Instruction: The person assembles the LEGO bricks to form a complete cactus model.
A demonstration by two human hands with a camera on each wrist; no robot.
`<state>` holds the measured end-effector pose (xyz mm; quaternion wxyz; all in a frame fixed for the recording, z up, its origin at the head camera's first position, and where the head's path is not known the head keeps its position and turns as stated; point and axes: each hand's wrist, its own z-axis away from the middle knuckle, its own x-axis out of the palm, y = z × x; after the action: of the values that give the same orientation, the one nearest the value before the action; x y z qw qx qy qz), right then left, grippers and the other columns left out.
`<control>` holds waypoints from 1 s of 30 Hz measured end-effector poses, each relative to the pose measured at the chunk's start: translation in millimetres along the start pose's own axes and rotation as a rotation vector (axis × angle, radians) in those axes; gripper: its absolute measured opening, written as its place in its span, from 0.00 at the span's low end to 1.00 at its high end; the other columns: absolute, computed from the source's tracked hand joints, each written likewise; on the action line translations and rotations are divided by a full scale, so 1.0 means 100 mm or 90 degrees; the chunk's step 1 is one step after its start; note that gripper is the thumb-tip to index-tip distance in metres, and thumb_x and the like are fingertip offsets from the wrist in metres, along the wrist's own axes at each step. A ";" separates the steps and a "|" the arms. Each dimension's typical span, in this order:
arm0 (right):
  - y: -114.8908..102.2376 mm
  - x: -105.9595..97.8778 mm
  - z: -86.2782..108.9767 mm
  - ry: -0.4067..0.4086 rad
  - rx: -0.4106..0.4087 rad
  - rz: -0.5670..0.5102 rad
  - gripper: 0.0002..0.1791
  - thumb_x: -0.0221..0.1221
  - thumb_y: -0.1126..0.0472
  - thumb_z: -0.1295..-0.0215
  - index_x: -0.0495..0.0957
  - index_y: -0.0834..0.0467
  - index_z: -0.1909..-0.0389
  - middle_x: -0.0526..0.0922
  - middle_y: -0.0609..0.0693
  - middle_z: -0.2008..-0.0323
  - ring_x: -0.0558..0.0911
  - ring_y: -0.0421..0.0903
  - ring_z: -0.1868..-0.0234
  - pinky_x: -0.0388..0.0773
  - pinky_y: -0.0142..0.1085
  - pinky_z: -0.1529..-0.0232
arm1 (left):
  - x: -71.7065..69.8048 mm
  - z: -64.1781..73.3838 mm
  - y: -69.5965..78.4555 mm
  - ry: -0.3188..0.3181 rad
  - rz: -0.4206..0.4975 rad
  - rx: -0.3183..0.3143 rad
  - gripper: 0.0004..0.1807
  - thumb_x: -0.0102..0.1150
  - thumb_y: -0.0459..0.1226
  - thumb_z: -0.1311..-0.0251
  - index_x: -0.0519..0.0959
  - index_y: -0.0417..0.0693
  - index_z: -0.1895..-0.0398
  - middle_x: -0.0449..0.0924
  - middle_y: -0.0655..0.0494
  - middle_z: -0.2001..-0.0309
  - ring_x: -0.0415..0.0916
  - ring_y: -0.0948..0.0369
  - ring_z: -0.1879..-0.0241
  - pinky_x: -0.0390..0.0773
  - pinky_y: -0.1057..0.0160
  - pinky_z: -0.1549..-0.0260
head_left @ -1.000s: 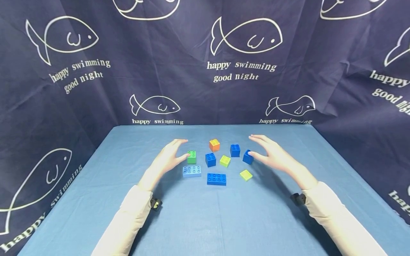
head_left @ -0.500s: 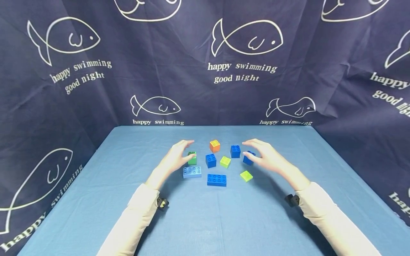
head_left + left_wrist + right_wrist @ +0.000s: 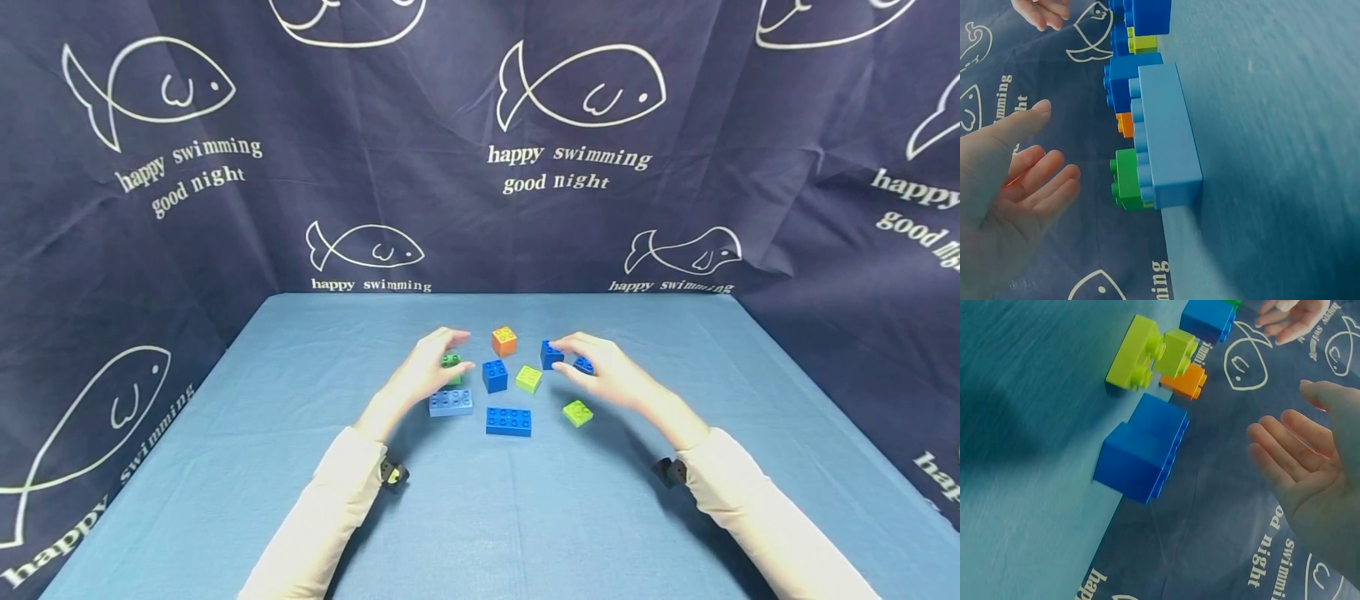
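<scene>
In the head view my left hand (image 3: 420, 371) hovers palm inward over the green brick (image 3: 451, 361), partly covering it, fingers apart and nothing in them. Just in front of that brick lies a light blue long brick (image 3: 451, 404), large in the left wrist view. My right hand (image 3: 618, 379) is held likewise, empty, above two blue bricks at the right. Its fingertips overlap the farther blue brick (image 3: 551, 357), while the nearer blue brick (image 3: 583, 365) is half hidden behind the thumb. Both wrist views show loosely spread fingers above the bricks.
Between the hands are a blue square brick (image 3: 495, 377), a lime brick (image 3: 528, 380) and an orange brick (image 3: 504, 342). Nearer me lie a dark blue long brick (image 3: 508, 422) and a flatter lime brick (image 3: 577, 413). A fish-print curtain (image 3: 465, 167) hangs behind the blue-covered table (image 3: 480, 517).
Both hands have moved inward toward each other, the left to the right and the right to the left. The bricks stay where they were.
</scene>
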<state>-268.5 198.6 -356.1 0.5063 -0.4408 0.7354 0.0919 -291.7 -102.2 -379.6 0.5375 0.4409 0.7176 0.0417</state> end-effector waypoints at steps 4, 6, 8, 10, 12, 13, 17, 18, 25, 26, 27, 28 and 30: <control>-0.05 0.04 -0.02 -0.015 -0.002 -0.008 0.18 0.61 0.62 0.39 0.77 0.62 0.49 0.81 0.56 0.53 0.82 0.49 0.54 0.77 0.45 0.52 | 0.03 -0.02 0.01 -0.006 0.021 0.008 0.25 0.66 0.37 0.47 0.73 0.36 0.46 0.77 0.42 0.50 0.77 0.48 0.50 0.75 0.57 0.48; -0.07 0.06 -0.02 -0.031 0.003 -0.010 0.18 0.60 0.61 0.38 0.77 0.61 0.48 0.81 0.55 0.53 0.81 0.49 0.53 0.77 0.45 0.52 | 0.05 -0.02 0.02 -0.012 0.028 0.008 0.25 0.66 0.36 0.47 0.73 0.36 0.46 0.76 0.41 0.50 0.77 0.47 0.50 0.76 0.56 0.49; -0.11 0.08 -0.03 -0.046 0.008 -0.014 0.18 0.60 0.61 0.38 0.76 0.61 0.48 0.81 0.55 0.53 0.81 0.48 0.52 0.77 0.45 0.52 | 0.06 -0.02 0.03 -0.018 0.025 0.003 0.25 0.67 0.36 0.47 0.73 0.36 0.46 0.76 0.41 0.49 0.77 0.47 0.50 0.76 0.56 0.49; -0.14 0.10 -0.03 -0.065 0.020 -0.019 0.18 0.59 0.60 0.37 0.76 0.61 0.47 0.81 0.55 0.52 0.81 0.49 0.51 0.77 0.46 0.52 | 0.08 -0.03 0.03 -0.025 0.016 -0.002 0.26 0.66 0.37 0.47 0.73 0.36 0.46 0.76 0.42 0.49 0.77 0.48 0.50 0.76 0.56 0.49; -0.17 0.12 -0.04 -0.080 0.026 -0.024 0.18 0.59 0.60 0.37 0.76 0.62 0.47 0.81 0.56 0.51 0.80 0.50 0.51 0.77 0.46 0.51 | 0.10 -0.04 0.03 -0.034 0.011 -0.007 0.26 0.66 0.38 0.46 0.73 0.36 0.46 0.76 0.42 0.48 0.77 0.49 0.50 0.76 0.55 0.49; -0.19 0.13 -0.04 -0.087 0.028 -0.027 0.19 0.59 0.60 0.37 0.76 0.62 0.46 0.81 0.56 0.51 0.80 0.50 0.51 0.77 0.46 0.51 | 0.11 -0.04 0.03 -0.038 0.007 -0.009 0.26 0.66 0.39 0.46 0.72 0.37 0.45 0.76 0.42 0.48 0.77 0.49 0.49 0.76 0.55 0.49; -0.22 0.19 -0.06 -0.113 0.029 -0.033 0.19 0.58 0.60 0.36 0.76 0.63 0.47 0.81 0.57 0.53 0.80 0.52 0.52 0.77 0.47 0.50 | 0.13 -0.05 0.03 -0.053 0.010 -0.019 0.27 0.66 0.40 0.46 0.72 0.36 0.44 0.75 0.42 0.47 0.76 0.49 0.48 0.75 0.54 0.48; -0.23 0.21 -0.06 -0.116 0.027 -0.034 0.19 0.58 0.59 0.36 0.76 0.63 0.47 0.81 0.57 0.53 0.80 0.52 0.52 0.77 0.47 0.51 | 0.14 -0.05 0.03 -0.057 0.008 -0.022 0.27 0.66 0.40 0.45 0.72 0.37 0.44 0.75 0.42 0.46 0.76 0.49 0.48 0.75 0.54 0.48; -0.28 0.30 -0.07 -0.120 0.004 -0.039 0.17 0.59 0.59 0.37 0.77 0.62 0.49 0.82 0.56 0.54 0.80 0.50 0.52 0.77 0.44 0.51 | 0.19 -0.11 0.02 -0.107 0.024 -0.043 0.27 0.64 0.41 0.44 0.71 0.38 0.43 0.75 0.40 0.45 0.75 0.49 0.46 0.74 0.54 0.47; -0.28 0.31 -0.08 -0.121 -0.001 -0.043 0.17 0.60 0.59 0.37 0.77 0.61 0.49 0.82 0.56 0.54 0.81 0.51 0.52 0.78 0.44 0.51 | 0.20 -0.12 0.03 -0.114 0.031 -0.045 0.27 0.64 0.41 0.43 0.71 0.37 0.43 0.75 0.40 0.45 0.75 0.49 0.45 0.74 0.54 0.46; -0.29 0.32 -0.08 -0.122 -0.005 -0.049 0.17 0.60 0.59 0.38 0.78 0.61 0.49 0.82 0.56 0.55 0.81 0.51 0.53 0.78 0.44 0.51 | 0.21 -0.13 0.03 -0.119 0.037 -0.043 0.27 0.64 0.41 0.43 0.71 0.37 0.43 0.75 0.40 0.45 0.75 0.48 0.45 0.73 0.54 0.46; -0.30 0.33 -0.08 -0.124 -0.008 -0.052 0.17 0.60 0.58 0.38 0.78 0.61 0.49 0.82 0.56 0.55 0.81 0.51 0.53 0.78 0.44 0.51 | 0.21 -0.14 0.04 -0.123 0.042 -0.041 0.27 0.64 0.40 0.43 0.71 0.36 0.43 0.75 0.39 0.45 0.75 0.48 0.46 0.73 0.53 0.46; -0.31 0.35 -0.09 -0.134 -0.012 -0.061 0.18 0.61 0.58 0.38 0.78 0.61 0.49 0.82 0.57 0.55 0.81 0.51 0.53 0.78 0.44 0.51 | 0.23 -0.15 0.05 -0.131 0.043 -0.037 0.27 0.64 0.40 0.43 0.71 0.35 0.43 0.76 0.39 0.45 0.75 0.48 0.46 0.74 0.53 0.46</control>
<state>-254.6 155.2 -371.3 0.5801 -0.4682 0.6556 0.1204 -301.8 -76.9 -387.1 0.6190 0.4511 0.6420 0.0353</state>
